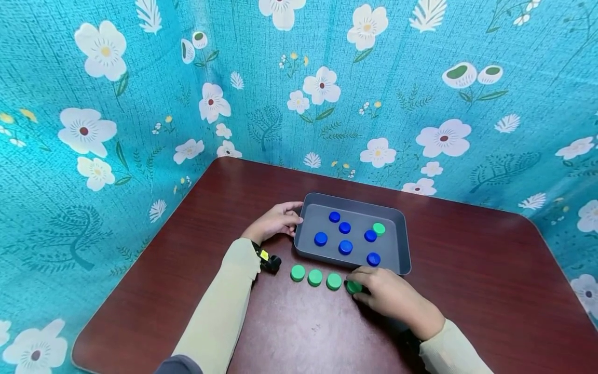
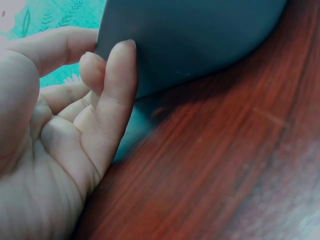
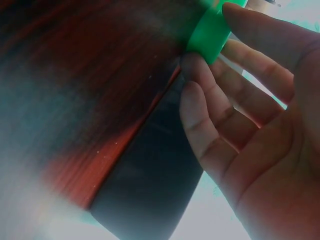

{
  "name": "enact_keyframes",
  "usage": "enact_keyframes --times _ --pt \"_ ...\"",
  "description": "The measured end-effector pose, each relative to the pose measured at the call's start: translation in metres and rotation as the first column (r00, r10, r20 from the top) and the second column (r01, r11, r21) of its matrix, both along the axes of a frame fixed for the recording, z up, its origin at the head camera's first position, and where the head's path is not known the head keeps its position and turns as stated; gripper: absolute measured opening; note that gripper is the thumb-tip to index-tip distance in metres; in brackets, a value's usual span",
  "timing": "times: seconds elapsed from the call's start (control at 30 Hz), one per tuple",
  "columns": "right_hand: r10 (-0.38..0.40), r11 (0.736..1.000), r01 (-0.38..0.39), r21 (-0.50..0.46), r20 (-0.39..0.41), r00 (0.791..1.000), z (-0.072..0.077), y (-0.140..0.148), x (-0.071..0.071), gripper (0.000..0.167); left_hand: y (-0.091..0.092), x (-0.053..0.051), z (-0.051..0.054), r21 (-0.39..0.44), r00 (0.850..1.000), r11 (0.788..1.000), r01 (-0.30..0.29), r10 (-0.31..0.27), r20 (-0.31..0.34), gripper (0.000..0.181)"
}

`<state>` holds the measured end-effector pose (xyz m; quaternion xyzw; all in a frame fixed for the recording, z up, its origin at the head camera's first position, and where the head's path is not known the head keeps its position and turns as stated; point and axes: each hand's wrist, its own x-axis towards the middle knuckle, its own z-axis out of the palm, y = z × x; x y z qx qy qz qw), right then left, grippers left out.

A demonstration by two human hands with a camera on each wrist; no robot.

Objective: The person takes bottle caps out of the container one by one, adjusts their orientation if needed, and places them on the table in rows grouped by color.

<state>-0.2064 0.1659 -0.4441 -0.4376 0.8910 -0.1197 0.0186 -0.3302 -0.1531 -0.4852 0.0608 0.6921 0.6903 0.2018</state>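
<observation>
A grey rectangular tray (image 1: 397, 244) holds several blue bottle caps (image 1: 345, 247) and one green cap (image 1: 379, 229), which touches or overlaps a blue one at the right. My left hand (image 1: 277, 221) grips the tray's left end; in the left wrist view its fingers (image 2: 120, 75) bear on the outer wall (image 2: 200, 40), and one digit's tip is hidden past the edge. Below the tray's near side, my right hand (image 1: 392, 293) pinches a green bottle cap (image 3: 210, 32) between thumb and fingertips, at the right end of a row with three other green caps (image 1: 315, 277).
The dark red wooden table (image 1: 486, 291) has rounded corners. A blue flowered curtain (image 1: 261, 78) hangs along its back and left sides. A black strap with a small camera (image 1: 269, 261) sits on the left wrist, close to the row's left end.
</observation>
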Motion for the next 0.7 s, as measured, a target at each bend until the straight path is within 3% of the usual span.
enact_keyframes --times 0.7 --pt "0.004 1.0 -0.003 -0.024 0.032 0.999 0.0035 -0.0002 0.0005 0.032 -0.0001 0.0008 -0.0008 0.024 1.0 1.0 -0.004 0.004 0.003 0.064"
